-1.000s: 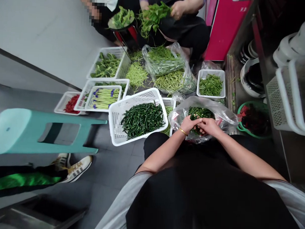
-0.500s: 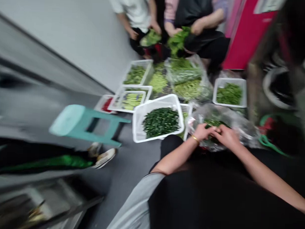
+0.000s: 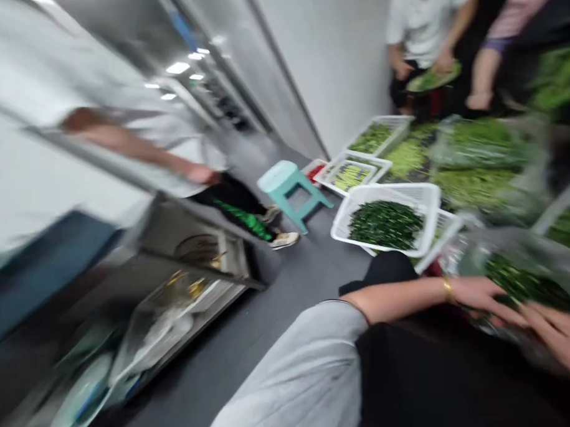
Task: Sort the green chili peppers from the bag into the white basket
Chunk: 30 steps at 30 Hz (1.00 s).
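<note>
My left hand (image 3: pixel 485 298), with a gold bracelet at its wrist, is closed with its fingertips on a bit of dark green vegetable. From the right edge my right hand (image 3: pixel 556 332) meets it, the fingers drawn together at the same piece; motion blur hides the exact grip. Just beyond both hands, long dark green vegetables (image 3: pixel 528 281) lie in a clear plastic bag (image 3: pixel 468 251). A white basket (image 3: pixel 432 225) left of the bag holds a heap of short, cut dark green pieces (image 3: pixel 385 224).
Behind stand white baskets (image 3: pixel 390 148) of greens and a bagged leafy heap (image 3: pixel 479 145). Co-workers sit at the back, one holding a green vegetable (image 3: pixel 434 78). A turquoise stool (image 3: pixel 286 182) stands left, near a standing person's shoe (image 3: pixel 284 239). Metal shelving (image 3: pixel 188 322) fills the lower left.
The view has swung left, so the baskets and my hands appear further right. The standing person's arm and the shelving show more fully. My hands stay together at the bag.
</note>
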### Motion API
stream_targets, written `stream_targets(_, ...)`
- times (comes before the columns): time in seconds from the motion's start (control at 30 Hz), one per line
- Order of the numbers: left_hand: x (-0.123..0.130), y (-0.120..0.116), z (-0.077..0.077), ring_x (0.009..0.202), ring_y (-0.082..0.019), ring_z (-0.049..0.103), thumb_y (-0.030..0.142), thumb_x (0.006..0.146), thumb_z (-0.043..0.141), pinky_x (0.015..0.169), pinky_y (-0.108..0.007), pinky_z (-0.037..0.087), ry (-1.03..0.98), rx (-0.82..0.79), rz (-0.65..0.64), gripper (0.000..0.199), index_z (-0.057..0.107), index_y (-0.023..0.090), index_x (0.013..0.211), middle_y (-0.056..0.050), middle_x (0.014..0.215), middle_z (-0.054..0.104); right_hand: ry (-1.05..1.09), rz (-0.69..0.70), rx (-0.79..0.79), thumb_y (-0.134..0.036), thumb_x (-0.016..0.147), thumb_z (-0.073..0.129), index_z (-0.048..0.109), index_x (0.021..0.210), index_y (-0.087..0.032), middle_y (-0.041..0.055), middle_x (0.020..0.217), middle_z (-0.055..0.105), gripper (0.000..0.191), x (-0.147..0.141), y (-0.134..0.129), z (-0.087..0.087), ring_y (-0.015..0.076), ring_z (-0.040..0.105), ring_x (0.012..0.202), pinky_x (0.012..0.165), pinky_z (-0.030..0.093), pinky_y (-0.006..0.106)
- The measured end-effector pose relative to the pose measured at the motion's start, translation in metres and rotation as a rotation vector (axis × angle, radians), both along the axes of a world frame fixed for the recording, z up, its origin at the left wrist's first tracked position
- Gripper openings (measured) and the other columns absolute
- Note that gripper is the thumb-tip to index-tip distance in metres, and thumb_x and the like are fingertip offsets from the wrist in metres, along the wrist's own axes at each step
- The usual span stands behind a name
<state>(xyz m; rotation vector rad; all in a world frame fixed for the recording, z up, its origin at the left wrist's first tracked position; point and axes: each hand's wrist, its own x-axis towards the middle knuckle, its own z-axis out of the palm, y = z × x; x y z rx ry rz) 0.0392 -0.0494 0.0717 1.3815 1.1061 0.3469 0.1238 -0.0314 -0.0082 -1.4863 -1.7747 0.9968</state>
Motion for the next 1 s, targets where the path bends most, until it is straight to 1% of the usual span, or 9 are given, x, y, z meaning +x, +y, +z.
stream_targets(0.03, -0.006, -0.006, -0.001, 0.048, -0.008, 0.051, 0.029, 0.074, 0.08, 0.05, -0.023, 0.041, -0.075, -0.07, -0.091, 0.013, 0.074, 0.018, 0.078, -0.001, 0.061, 0.065, -0.016, -0.05, -0.004, -0.07, 0.085, 0.033, 0.076, 0.087, -0.029, 0.0191, 0.099, 0.071, 0.059, 0.025, -0.009, 0.004, 0.0395, 0.066, 0.1, 0.074, 0.055, 0.058)
stream_targets(0.13, -0.014, -0.008, -0.01, 0.048, -0.008, 0.048, 0.037, 0.074, 0.078, 0.048, -0.022, 0.04, -0.14, -0.047, 0.015, 0.026, 0.067, 0.013, 0.077, 0.002, 0.059, 0.06, 0.022, -0.111, -0.021, -0.065, 0.074, 0.061, 0.065, 0.063, -0.025, 0.0125, 0.082, 0.072, 0.042, 0.084, -0.045, 0.027, 0.0309, 0.068, 0.086, 0.078, 0.057, 0.044)
stream_targets(0.23, -0.016, -0.006, -0.01, 0.053, -0.009, 0.052, 0.04, 0.066, 0.083, 0.05, -0.021, 0.039, -0.273, -0.074, -0.105, 0.036, 0.067, 0.014, 0.084, 0.001, 0.064, 0.062, 0.36, -0.104, -0.294, -0.068, 0.076, 0.06, 0.049, 0.052, -0.022, 0.0053, 0.052, 0.056, 0.052, 0.092, -0.064, 0.039, 0.0195, 0.056, 0.05, 0.05, 0.05, 0.032)
stream_targets(0.3, -0.022, -0.009, -0.001, 0.055, -0.011, 0.055, 0.043, 0.065, 0.084, 0.05, -0.021, 0.039, -0.315, -0.15, -0.271, 0.039, 0.068, 0.015, 0.086, 0.0, 0.064, 0.064, 0.564, -0.157, -0.421, -0.068, 0.076, 0.06, 0.043, 0.055, -0.023, -0.0001, 0.044, 0.044, 0.053, 0.09, -0.064, 0.034, 0.0162, 0.049, 0.042, 0.042, 0.042, 0.028)
stream_targets(0.4, -0.032, -0.015, 0.009, 0.055, -0.012, 0.057, 0.044, 0.066, 0.084, 0.052, -0.023, 0.042, -0.395, -0.243, -0.369, 0.039, 0.068, 0.014, 0.085, -0.003, 0.064, 0.065, 0.434, -0.287, -0.459, -0.065, 0.081, 0.058, 0.049, 0.065, -0.022, 0.0003, 0.051, 0.05, 0.046, 0.101, -0.049, 0.016, 0.0169, 0.053, 0.047, 0.046, 0.043, 0.028)
stream_targets(0.57, -0.037, 0.01, -0.019, 0.05, -0.009, 0.054, 0.037, 0.058, 0.088, 0.046, -0.021, 0.038, -0.618, -0.398, 0.254, 0.043, 0.057, 0.014, 0.078, 0.001, 0.062, 0.059, -0.399, -0.148, -0.201, -0.041, 0.086, 0.066, 0.065, 0.095, -0.017, 0.0082, 0.084, 0.07, 0.025, 0.115, -0.001, -0.004, 0.0218, 0.065, 0.078, 0.071, 0.048, 0.03)
stream_targets(0.67, -0.031, 0.029, -0.037, 0.043, -0.004, 0.044, 0.026, 0.06, 0.087, 0.041, -0.018, 0.029, -0.536, -0.505, 0.43, 0.038, 0.052, 0.014, 0.068, 0.004, 0.057, 0.052, -0.648, 0.023, -0.155, -0.031, 0.09, 0.061, 0.067, 0.085, -0.015, 0.0119, 0.092, 0.071, 0.017, 0.102, 0.018, -0.004, 0.0217, 0.065, 0.083, 0.072, 0.045, 0.029)
stream_targets(0.77, -0.018, 0.031, -0.047, 0.041, -0.004, 0.04, 0.024, 0.059, 0.088, 0.04, -0.02, 0.026, -0.423, -0.483, 0.485, 0.038, 0.051, 0.014, 0.064, 0.005, 0.051, 0.049, -0.618, 0.05, -0.148, -0.027, 0.09, 0.058, 0.062, 0.072, -0.017, 0.0074, 0.082, 0.068, 0.021, 0.095, 0.013, 0.002, 0.0178, 0.062, 0.075, 0.067, 0.042, 0.026)
stream_targets(1.0, 0.019, 0.014, -0.062, 0.047, -0.007, 0.049, 0.021, 0.053, 0.089, 0.048, -0.023, 0.037, -0.317, -0.399, 0.628, 0.033, 0.058, 0.013, 0.062, 0.003, 0.055, 0.059, -0.124, -0.011, -0.014, -0.052, 0.085, 0.06, 0.052, 0.067, -0.022, 0.0031, 0.069, 0.057, 0.036, 0.083, -0.055, 0.016, 0.0171, 0.055, 0.066, 0.066, 0.043, 0.029)
